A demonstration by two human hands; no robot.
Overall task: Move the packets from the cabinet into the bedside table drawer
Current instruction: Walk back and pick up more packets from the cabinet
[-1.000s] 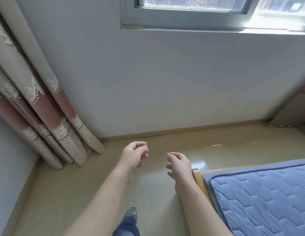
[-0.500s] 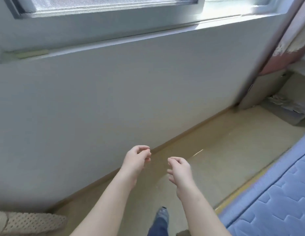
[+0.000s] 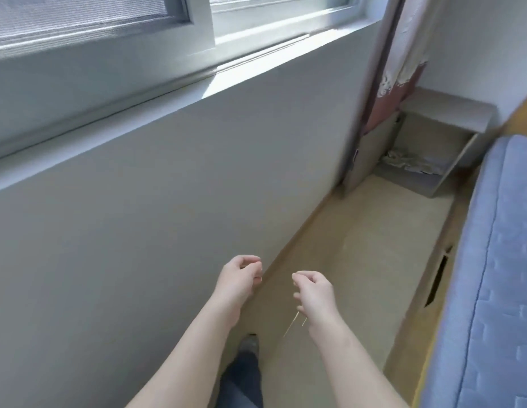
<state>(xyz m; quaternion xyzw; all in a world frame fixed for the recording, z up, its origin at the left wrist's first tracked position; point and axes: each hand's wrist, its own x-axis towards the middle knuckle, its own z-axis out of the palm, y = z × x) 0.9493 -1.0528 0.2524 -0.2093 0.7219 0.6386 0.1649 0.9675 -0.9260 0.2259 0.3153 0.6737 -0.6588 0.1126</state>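
Packets (image 3: 409, 164) seem to be lying crumpled in the bedside table (image 3: 450, 113) well ahead, though it can't be told for sure; left hand (image 3: 240, 278) and right hand (image 3: 313, 293) are loosely curled, nothing held; bed (image 3: 497, 290) could easily be clipped in the squeeze past.

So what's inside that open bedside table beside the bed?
A crumpled pale heap lies on the bottom of the bedside table's open compartment, too blurred to identify. The curtain hangs over its side nearest the window wall, so anything there is hidden.
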